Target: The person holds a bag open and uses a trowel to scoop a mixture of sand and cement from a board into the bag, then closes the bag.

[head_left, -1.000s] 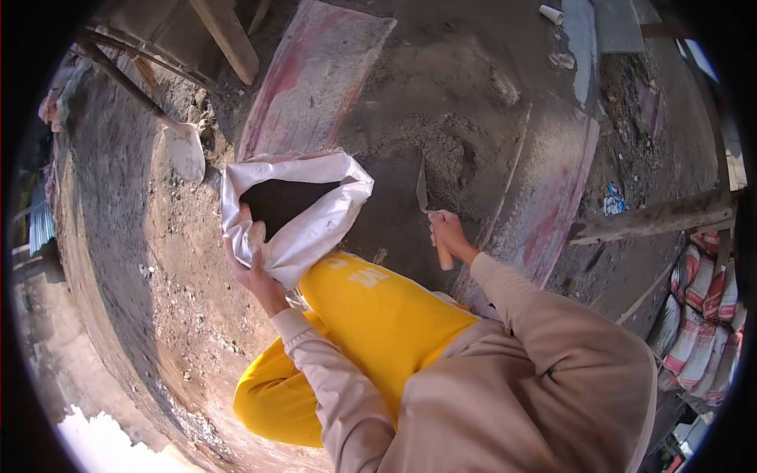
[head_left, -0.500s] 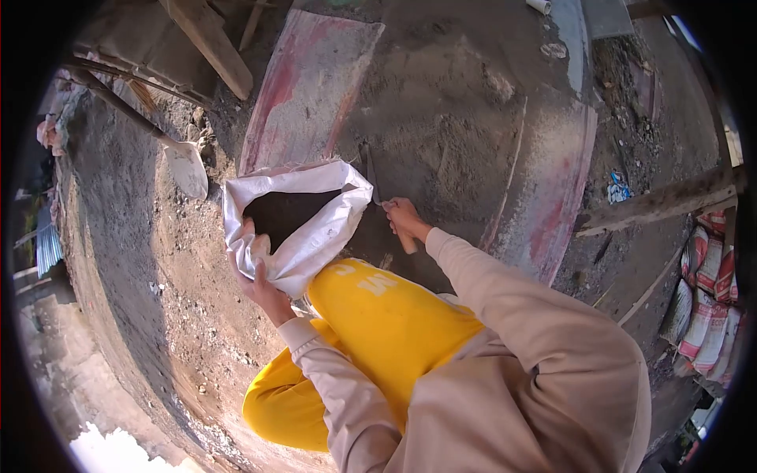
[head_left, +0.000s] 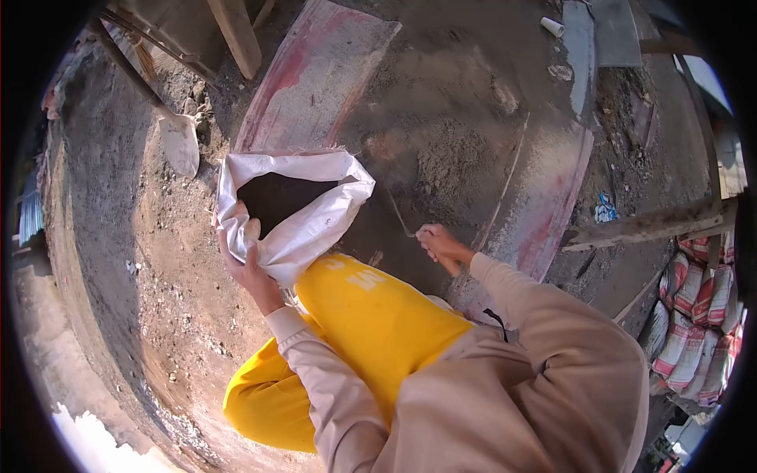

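My left hand (head_left: pixel 251 268) grips the rolled rim of a white woven sack (head_left: pixel 307 236) at its near left side. The sack's mouth gapes upward, and its inside is dark. To the right of the sack, my right hand (head_left: pixel 441 245) is closed around the wooden handle of a trowel (head_left: pixel 453 266). The trowel's thin metal neck runs up and left from my fist over dark, wet-looking sand or mortar (head_left: pixel 453 158); its blade is hard to make out against that surface. My knee in yellow trousers is close to the sack.
A shovel (head_left: pixel 180 146) lies at the upper left. Red-and-white sheets (head_left: pixel 311 71) flank the dark mix. A wooden beam (head_left: pixel 646 226) juts in at the right, above stacked red-and-white bags (head_left: pixel 694 331). A white cup-like object (head_left: pixel 552 27) lies at the top.
My right hand has moved right and slightly nearer with the trowel, away from the sack. My left hand keeps its hold on the rim. The view has shifted a little.
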`<state>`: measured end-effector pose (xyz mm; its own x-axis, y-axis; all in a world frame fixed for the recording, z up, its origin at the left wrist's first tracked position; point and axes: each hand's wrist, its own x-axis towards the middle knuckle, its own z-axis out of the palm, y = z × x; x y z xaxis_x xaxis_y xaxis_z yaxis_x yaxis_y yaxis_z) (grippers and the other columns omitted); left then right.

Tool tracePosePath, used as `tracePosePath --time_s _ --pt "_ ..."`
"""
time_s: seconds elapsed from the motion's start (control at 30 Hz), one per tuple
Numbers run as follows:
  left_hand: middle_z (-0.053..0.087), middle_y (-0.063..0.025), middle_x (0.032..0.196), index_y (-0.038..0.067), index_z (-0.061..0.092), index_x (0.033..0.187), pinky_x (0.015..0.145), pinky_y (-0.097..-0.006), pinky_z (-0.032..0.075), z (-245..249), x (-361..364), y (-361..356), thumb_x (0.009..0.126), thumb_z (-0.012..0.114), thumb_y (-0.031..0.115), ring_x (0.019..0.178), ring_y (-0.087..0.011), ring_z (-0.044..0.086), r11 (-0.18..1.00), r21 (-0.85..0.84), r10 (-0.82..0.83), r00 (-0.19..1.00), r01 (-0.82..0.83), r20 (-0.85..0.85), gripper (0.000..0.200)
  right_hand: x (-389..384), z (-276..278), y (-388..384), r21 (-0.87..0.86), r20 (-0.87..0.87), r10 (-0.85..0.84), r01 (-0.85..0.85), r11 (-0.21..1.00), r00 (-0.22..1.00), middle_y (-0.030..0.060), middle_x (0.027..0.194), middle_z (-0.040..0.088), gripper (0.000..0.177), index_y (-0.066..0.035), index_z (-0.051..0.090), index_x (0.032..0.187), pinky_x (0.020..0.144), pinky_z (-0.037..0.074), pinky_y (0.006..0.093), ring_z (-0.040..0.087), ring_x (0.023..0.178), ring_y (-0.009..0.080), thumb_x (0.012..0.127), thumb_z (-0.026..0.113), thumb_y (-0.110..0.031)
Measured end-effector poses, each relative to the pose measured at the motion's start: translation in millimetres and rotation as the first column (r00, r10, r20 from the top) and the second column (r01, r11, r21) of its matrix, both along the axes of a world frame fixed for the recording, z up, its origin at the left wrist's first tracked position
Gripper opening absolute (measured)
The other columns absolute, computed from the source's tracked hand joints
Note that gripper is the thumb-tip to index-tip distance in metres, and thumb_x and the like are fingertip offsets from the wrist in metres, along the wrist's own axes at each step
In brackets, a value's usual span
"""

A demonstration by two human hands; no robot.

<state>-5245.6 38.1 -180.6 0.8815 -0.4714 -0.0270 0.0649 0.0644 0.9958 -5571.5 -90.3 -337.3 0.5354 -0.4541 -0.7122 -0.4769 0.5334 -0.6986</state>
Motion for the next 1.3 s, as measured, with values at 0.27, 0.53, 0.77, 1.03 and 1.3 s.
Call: tracePosePath --time_s 0.27,0.53,0.77,1.03,1.3 --pt "0.044 -0.0167 0.124 0.001 0.035 0.133 0.093 -0.0366 0.039 1.0 -1.9 -3.2 0.078 0.05 0.001 0.11 -0.0274 0.047 0.998 0.054 -0.034 0.999 0.032 0.039 0.057 -86.0 25.5 -28.8 -0.192 -0.133 -0.043 0.017 0.981 0.99 0.001 0.062 0.045 0.024 -0.004 0.049 0.079 0.045 0.037 0.0281 0.044 0.049 0.0106 0.091 0.05 -0.025" --pt "0.044 -0.0145 0.125 0.0 0.037 0.132 0.101 -0.0376 0.03 -0.5 -2.7 -2.9 0.074 0.052 -0.001 0.115 -0.0268 0.043 0.998 0.013 -0.054 0.999 0.054 -0.003 0.06 -112.2 4.3 50.1 -0.358 -0.184 0.464 -0.499 0.789 0.867 0.0084 0.066 0.049 0.029 0.001 0.053 0.085 0.052 0.04 0.0332 0.048 0.057 0.0148 0.087 0.054 -0.028" --pt "0.042 -0.0165 0.125 0.002 0.04 0.13 0.095 -0.0383 0.039 7.1 -7.6 -5.5 0.075 0.052 0.001 0.11 -0.0279 0.046 0.995 0.099 -0.009 0.999 0.005 0.043 0.056 -117.3 28.0 -45.2 -0.085 -0.264 0.422 -0.456 0.886 0.867 0.0028 0.064 0.039 0.027 -0.001 0.055 0.084 0.05 0.037 0.0316 0.042 0.056 0.0132 0.086 0.055 -0.027" --pt "0.043 -0.0157 0.125 0.002 0.04 0.129 0.098 -0.0389 0.035 3.1 -6.9 -5.1 0.074 0.051 -0.001 0.112 -0.0281 0.044 0.998 0.047 -0.034 0.999 0.032 0.024 0.056 -148.6 70.0 -19.3 -0.498 -0.434 0.368 -0.559 0.663 0.823 0.022 0.08 0.058 0.028 0.001 0.053 0.091 0.066 0.044 0.0433 0.058 0.076 0.039 0.073 0.06 -0.019" --pt "0.043 -0.0158 0.126 0.001 0.041 0.129 0.101 -0.0384 0.03 7.2 -10.3 -9.0 0.072 0.051 0.001 0.115 -0.0286 0.042 0.998 0.059 -0.004 0.999 0.002 0.037 0.058 -165.0 38.8 113.0 -0.5 -0.476 -0.223 -0.054 0.864 0.851 0.026 0.083 0.058 0.031 0.003 0.048 0.098 0.07 0.044 0.0451 0.058 0.082 0.0412 0.074 0.057 -0.015"
